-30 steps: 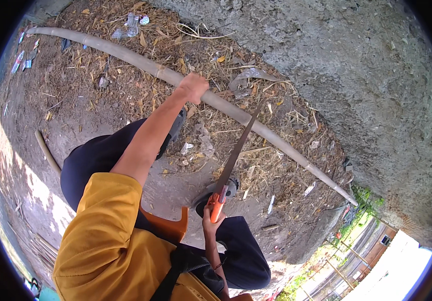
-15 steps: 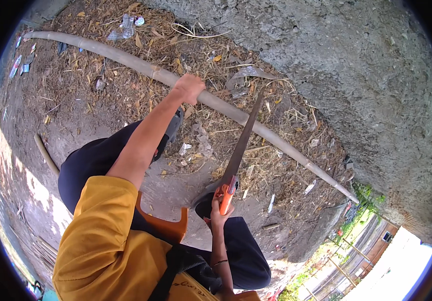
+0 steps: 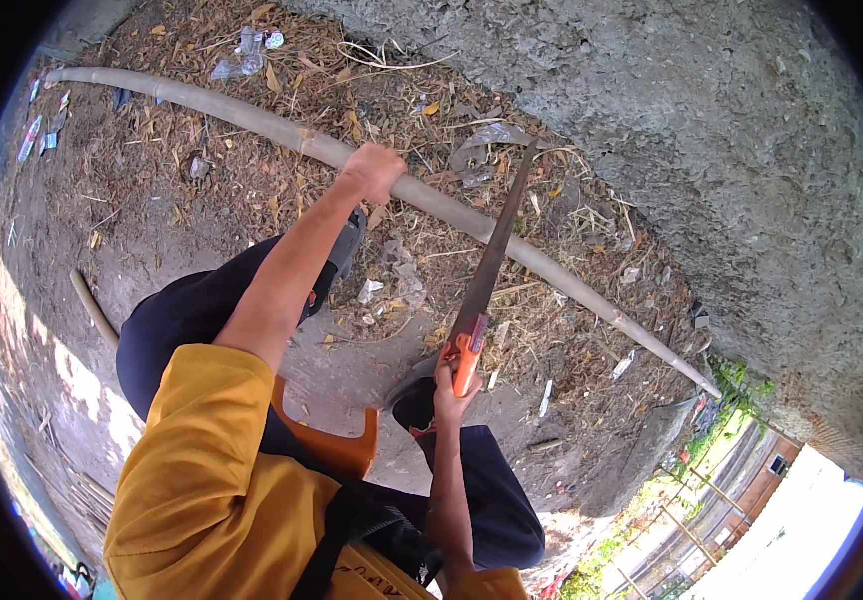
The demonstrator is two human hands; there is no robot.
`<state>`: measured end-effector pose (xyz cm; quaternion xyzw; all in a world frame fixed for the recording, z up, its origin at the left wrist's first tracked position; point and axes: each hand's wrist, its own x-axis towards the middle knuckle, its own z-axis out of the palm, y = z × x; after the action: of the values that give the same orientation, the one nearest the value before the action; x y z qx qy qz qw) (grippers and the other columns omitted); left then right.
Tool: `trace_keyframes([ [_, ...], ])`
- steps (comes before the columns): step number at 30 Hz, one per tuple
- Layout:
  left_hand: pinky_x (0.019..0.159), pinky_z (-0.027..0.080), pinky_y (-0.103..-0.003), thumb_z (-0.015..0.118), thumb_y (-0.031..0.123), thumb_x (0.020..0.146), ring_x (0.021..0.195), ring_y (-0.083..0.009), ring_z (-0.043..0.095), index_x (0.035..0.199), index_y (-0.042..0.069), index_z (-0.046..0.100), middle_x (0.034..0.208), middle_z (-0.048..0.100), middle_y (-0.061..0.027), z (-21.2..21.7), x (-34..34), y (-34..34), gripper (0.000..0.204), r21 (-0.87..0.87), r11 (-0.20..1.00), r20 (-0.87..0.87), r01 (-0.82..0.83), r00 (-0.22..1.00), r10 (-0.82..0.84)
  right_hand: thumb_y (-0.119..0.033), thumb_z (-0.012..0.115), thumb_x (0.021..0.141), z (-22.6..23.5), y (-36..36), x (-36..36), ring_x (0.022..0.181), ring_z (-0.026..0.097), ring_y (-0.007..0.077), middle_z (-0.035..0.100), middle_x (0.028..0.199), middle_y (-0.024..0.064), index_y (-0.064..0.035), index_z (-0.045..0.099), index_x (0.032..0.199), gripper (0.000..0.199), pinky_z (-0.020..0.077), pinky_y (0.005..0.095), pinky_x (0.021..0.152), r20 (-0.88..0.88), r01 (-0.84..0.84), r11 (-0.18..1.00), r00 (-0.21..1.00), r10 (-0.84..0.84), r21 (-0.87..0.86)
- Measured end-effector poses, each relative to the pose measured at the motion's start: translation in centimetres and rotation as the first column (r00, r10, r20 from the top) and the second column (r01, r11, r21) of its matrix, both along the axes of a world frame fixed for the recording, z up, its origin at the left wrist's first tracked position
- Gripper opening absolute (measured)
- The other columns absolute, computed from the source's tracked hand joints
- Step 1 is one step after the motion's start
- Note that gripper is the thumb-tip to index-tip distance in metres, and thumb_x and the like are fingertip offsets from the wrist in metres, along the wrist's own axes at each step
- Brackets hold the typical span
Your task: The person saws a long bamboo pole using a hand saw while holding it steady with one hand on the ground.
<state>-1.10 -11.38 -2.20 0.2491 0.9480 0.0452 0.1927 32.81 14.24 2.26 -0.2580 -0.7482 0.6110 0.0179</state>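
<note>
A long grey-brown bamboo pole (image 3: 241, 113) runs slantwise from the upper left to the lower right, above the littered ground. My left hand (image 3: 373, 172) is closed round it near its middle. In my right hand (image 3: 454, 385) is the orange handle of a hand saw (image 3: 491, 262), fingers wrapped about the grip. The saw's dark blade lies across the pole to the right of my left hand, its tip pointing toward the wall. Whether the teeth have cut into the bamboo cannot be made out.
A rough grey wall (image 3: 691, 130) rises along the upper right. Dry leaves, straw and plastic scraps (image 3: 241, 58) cover the soil. I sit on an orange stool (image 3: 346, 452), knees apart. A short stick (image 3: 93, 308) lies at left; green plants (image 3: 741, 385) grow by the pole's right end.
My right hand and the saw have moved forward, away from me, so the blade tip reaches farther past the pole. The left hand keeps its hold with barely any shift.
</note>
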Motion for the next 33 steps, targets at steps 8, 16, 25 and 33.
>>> trace_keyframes([
  [8,0.081,0.060,-0.040,0.078,0.019,0.064,0.091,-0.0275,0.073,0.092,0.012,0.077,0.093,0.075,-0.0100,0.3,-0.6,-0.5,0.029,-0.038,0.999,0.065,0.001,0.998,0.002,0.011,0.060,0.080,1.9,-4.2,9.2,0.078,0.053,0.0095,0.054,0.073,0.0011,-0.0008,0.050,0.069,0.020,0.0511,0.0297,0.085,0.013,0.105,0.992,0.994,-0.105,-0.063],
  [16,0.082,0.059,-0.041,0.077,0.018,0.062,0.093,-0.0281,0.073,0.094,0.014,0.077,0.094,0.075,-0.0094,0.1,-0.8,0.0,0.032,-0.027,1.000,0.080,-0.013,0.997,0.015,0.010,0.055,0.084,-0.1,-0.3,0.2,0.053,0.042,0.0062,0.043,0.058,-0.0005,-0.0029,0.043,0.064,0.027,0.0552,0.0329,0.090,-0.032,-0.010,0.999,0.999,0.009,-0.037],
  [25,0.082,0.059,-0.043,0.078,0.019,0.060,0.091,-0.0299,0.073,0.092,0.013,0.077,0.090,0.074,-0.0112,0.5,-1.4,0.1,0.032,0.008,1.000,0.089,-0.023,0.996,0.022,0.008,0.058,0.084,-0.4,-1.5,0.9,0.063,0.046,0.0060,0.049,0.067,-0.0021,-0.0025,0.052,0.073,0.016,0.0487,0.0264,0.067,-0.040,-0.028,1.000,0.999,0.028,-0.014],
  [33,0.081,0.059,-0.043,0.078,0.018,0.059,0.089,-0.0295,0.073,0.090,0.013,0.077,0.088,0.075,-0.0101,-0.2,-1.9,-0.8,0.032,-0.031,0.999,0.106,-0.020,0.994,0.023,0.006,0.063,0.086,-0.3,-4.3,7.3,0.062,0.043,0.0040,0.046,0.066,-0.0064,-0.0038,0.048,0.067,0.026,0.0431,0.0239,0.062,-0.117,0.056,0.991,0.991,-0.071,-0.122],
])
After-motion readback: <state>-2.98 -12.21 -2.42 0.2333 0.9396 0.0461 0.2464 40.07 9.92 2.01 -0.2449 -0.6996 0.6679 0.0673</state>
